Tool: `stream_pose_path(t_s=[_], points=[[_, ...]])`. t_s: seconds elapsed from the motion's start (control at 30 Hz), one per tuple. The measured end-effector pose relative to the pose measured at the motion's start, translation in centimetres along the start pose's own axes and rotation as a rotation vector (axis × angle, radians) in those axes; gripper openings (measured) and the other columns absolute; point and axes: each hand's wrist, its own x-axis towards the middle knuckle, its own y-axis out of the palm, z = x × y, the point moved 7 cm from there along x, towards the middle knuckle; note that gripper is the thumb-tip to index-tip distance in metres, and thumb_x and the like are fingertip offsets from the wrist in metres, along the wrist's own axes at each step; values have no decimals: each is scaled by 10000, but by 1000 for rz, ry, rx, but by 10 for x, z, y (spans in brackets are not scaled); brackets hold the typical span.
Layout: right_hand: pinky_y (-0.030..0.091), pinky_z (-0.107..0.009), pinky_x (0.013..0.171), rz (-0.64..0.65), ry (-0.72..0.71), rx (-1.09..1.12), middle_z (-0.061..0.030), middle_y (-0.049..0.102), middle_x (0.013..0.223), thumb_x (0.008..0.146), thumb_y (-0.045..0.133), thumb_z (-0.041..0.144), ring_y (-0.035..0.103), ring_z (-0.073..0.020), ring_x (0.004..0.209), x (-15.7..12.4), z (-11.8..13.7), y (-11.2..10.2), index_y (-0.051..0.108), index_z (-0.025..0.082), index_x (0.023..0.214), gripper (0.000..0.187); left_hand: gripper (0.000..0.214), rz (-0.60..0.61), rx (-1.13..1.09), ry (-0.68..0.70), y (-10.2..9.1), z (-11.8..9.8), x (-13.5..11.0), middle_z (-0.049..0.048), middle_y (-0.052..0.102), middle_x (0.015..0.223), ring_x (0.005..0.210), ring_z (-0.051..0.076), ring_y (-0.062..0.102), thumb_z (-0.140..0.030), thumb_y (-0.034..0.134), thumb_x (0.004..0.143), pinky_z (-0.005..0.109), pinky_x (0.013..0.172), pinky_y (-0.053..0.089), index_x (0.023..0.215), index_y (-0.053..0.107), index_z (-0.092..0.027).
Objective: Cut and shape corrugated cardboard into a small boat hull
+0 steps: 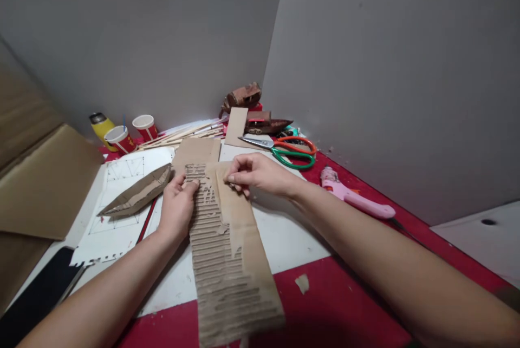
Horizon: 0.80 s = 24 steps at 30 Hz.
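Observation:
A long strip of corrugated cardboard [221,261] lies on the table in front of me, its ribbed core laid bare down the left side. My left hand [177,204] presses on the strip's left edge near the top, fingers curled on it. My right hand [254,174] pinches the smooth brown paper layer [239,218] at the strip's upper right, where it is peeled away from the ribs. A folded cardboard boat shape [138,194] lies just left of my left hand.
White sheets [117,212] with drawn grids cover the red table [337,304]. Scissors [286,149], a pink glue gun [355,196], two red paper cups [132,134], a yellow bottle [101,126], wooden sticks [182,134] and cardboard pieces lie behind. A large cardboard box [36,175] stands left. Grey walls close in.

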Motion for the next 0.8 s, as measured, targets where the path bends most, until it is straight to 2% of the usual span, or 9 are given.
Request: stream_pose_path(t_s=[0.07, 0.2, 0.3, 0.43, 0.57, 0.67, 0.8], points=[[430, -189, 439, -56, -29, 150, 28, 604, 572, 741, 715, 227, 533, -81, 459, 0, 6, -4, 552, 159, 735, 177, 299, -82, -55, 96, -9, -14, 2, 22, 741, 811, 674, 166, 659, -254, 685, 704, 261, 657, 490, 987, 671, -162], [457, -172, 438, -40, -49, 466, 59, 603, 636, 681, 770, 188, 537, -73, 490, -5, 19, 10, 599, 186, 968, 334, 259, -187, -127, 267, -20, -43, -2, 9, 736, 857, 740, 153, 671, -268, 705, 722, 256, 724, 499, 960, 649, -182], [455, -161, 442, -9, -2, 570, 41, 586, 600, 714, 744, 206, 522, -61, 484, -13, 25, 29, 656, 146, 910, 223, 245, -179, -123, 291, -17, -59, -11, 7, 735, 870, 745, 153, 677, -293, 701, 751, 261, 732, 507, 967, 644, -192], [485, -177, 478, -44, -25, 615, 27, 592, 586, 722, 751, 218, 536, -64, 495, -21, 37, 44, 681, 124, 861, 182, 211, -132, -55, 294, -9, -72, -28, 10, 729, 854, 773, 165, 680, -330, 705, 784, 264, 742, 520, 935, 659, -189], [484, -186, 470, -150, -172, 575, 40, 580, 576, 683, 800, 266, 527, -66, 490, -27, 63, 37, 661, 130, 797, 225, 263, -61, 29, 338, 2, -81, -45, 31, 730, 972, 884, 181, 679, -322, 719, 795, 279, 818, 524, 1023, 672, -199], [487, -185, 470, -199, -238, 521, 53, 565, 562, 653, 830, 294, 515, -64, 498, -31, 84, 30, 646, 137, 769, 268, 335, -29, 132, 423, 10, -93, -57, 54, 725, 1047, 936, 197, 675, -324, 729, 787, 299, 863, 526, 1094, 684, -196], [487, -188, 451, -239, -265, 453, 50, 568, 564, 649, 844, 275, 518, -70, 492, -31, 109, 27, 618, 145, 740, 276, 382, -32, 261, 574, 21, -121, -69, 62, 734, 1053, 934, 214, 684, -330, 738, 770, 301, 833, 544, 1131, 699, -212]])
